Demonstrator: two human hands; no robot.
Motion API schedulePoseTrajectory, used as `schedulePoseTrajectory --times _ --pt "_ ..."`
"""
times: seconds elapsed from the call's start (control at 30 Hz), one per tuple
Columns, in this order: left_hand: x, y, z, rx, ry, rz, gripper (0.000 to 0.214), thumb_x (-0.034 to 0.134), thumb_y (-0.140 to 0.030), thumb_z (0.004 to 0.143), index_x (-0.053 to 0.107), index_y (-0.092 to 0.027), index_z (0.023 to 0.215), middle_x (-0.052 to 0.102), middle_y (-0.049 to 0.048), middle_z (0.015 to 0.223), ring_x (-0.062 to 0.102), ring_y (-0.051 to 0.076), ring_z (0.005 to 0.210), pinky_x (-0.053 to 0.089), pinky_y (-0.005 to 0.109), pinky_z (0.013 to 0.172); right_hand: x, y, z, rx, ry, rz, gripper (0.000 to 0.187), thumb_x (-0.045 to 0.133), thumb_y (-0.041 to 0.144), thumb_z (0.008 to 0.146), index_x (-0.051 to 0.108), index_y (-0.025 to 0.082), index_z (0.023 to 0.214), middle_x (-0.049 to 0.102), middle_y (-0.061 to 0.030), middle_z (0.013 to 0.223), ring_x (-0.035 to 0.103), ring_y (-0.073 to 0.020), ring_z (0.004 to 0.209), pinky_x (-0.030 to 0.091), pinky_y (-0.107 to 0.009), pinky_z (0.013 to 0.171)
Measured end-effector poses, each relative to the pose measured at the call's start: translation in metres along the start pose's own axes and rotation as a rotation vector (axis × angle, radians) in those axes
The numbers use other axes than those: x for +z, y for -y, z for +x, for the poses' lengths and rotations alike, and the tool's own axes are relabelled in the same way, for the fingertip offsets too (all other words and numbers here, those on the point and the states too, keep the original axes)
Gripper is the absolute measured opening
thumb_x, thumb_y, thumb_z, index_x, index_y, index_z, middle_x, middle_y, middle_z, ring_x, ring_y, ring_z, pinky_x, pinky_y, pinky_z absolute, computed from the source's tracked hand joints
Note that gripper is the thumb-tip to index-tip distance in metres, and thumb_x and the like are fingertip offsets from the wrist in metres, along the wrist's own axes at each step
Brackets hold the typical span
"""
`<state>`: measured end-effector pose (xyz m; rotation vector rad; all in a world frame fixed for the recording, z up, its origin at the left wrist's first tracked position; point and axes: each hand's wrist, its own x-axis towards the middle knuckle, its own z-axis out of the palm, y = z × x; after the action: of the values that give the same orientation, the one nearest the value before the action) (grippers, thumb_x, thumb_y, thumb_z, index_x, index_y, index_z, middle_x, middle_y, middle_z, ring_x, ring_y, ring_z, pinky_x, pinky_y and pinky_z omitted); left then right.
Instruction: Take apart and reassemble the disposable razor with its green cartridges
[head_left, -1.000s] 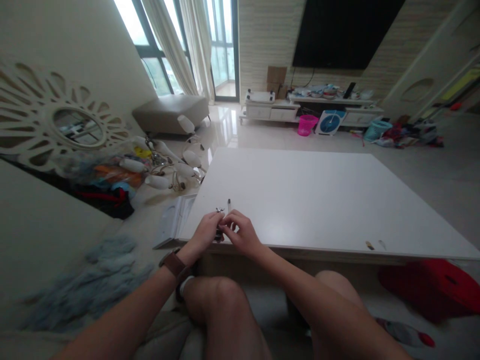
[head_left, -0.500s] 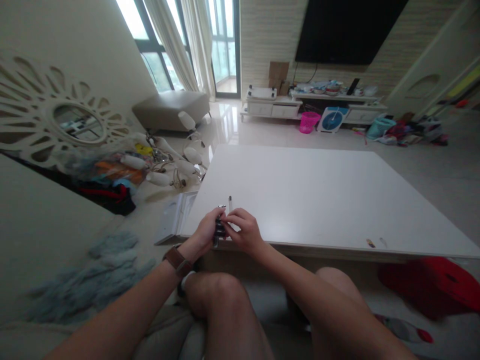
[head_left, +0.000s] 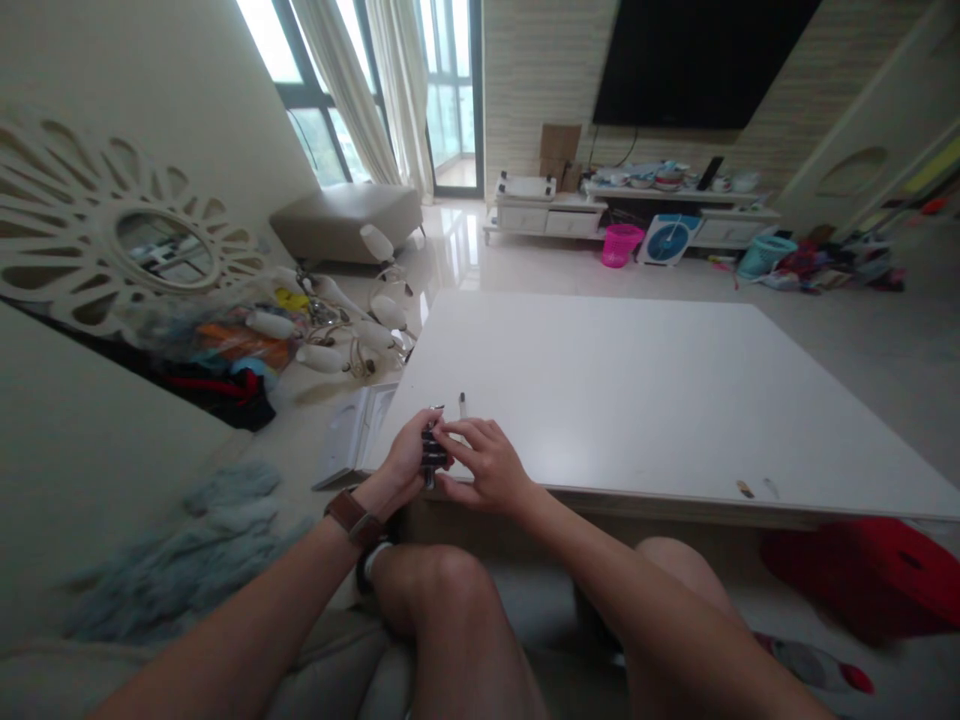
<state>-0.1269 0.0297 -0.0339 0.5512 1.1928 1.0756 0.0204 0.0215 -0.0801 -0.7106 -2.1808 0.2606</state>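
My left hand and my right hand meet at the near left edge of a white table. Both close on a small dark object with metal parts held upright between them. I cannot make out what it is. The left wrist wears a brown strap. Just beyond my fingers a small thin pen-like piece lies on the tabletop. My bare knees show below the table edge.
Two tiny bits lie near the table's front right edge. On the floor left are a white lamp fixture, a flat white panel, a blue-grey rug and clutter. A red thing sits at lower right.
Both hands have shifted slightly and the dark object now stands more upright and shows more between the fingers. The camera view has drifted a little.
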Motion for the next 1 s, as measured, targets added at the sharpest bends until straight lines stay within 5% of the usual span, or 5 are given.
schedulePoseTrajectory --times 0.1,0.37,0.8,1.0 --pt "0.004 -0.007 -0.004 0.028 -0.006 -0.057 0.021 0.068 -0.034 0.068 0.054 -0.019 0.068 0.054 -0.0063 0.054 0.049 0.010 0.042 0.041 0.022 0.039 -0.003 0.002 0.001 -0.023 0.036 -0.034 0.075 0.064 0.046 0.087 0.036 0.023 0.152 0.047 -0.0148 0.151 0.038 -0.0334 0.141 0.037 -0.050 0.107" --pt "0.007 -0.012 -0.006 0.032 -0.063 -0.225 0.018 0.069 -0.027 0.067 0.054 -0.018 0.071 0.058 -0.0080 0.060 0.054 0.007 0.049 0.046 0.018 0.049 -0.002 0.006 0.004 0.059 0.102 -0.106 0.091 0.074 0.069 0.069 0.044 0.034 0.147 0.036 -0.0083 0.159 0.010 -0.0432 0.151 0.019 -0.067 0.114" --pt "0.007 -0.010 -0.005 0.077 -0.098 -0.099 0.017 0.064 -0.030 0.068 0.051 -0.019 0.066 0.057 -0.0032 0.057 0.051 0.010 0.047 0.044 0.021 0.046 0.012 0.003 -0.003 0.055 0.202 -0.072 0.075 0.064 0.046 0.087 0.035 0.025 0.153 0.017 -0.0092 0.166 0.014 -0.0319 0.153 0.025 -0.057 0.118" --pt "0.006 -0.008 -0.004 0.032 -0.093 -0.118 0.018 0.065 -0.029 0.069 0.051 -0.019 0.065 0.055 -0.0034 0.054 0.050 0.009 0.045 0.041 0.019 0.042 0.018 0.002 -0.008 0.073 0.186 -0.029 0.078 0.063 0.022 0.085 0.031 0.029 0.155 0.018 -0.0084 0.166 0.037 -0.0312 0.144 0.044 -0.047 0.105"
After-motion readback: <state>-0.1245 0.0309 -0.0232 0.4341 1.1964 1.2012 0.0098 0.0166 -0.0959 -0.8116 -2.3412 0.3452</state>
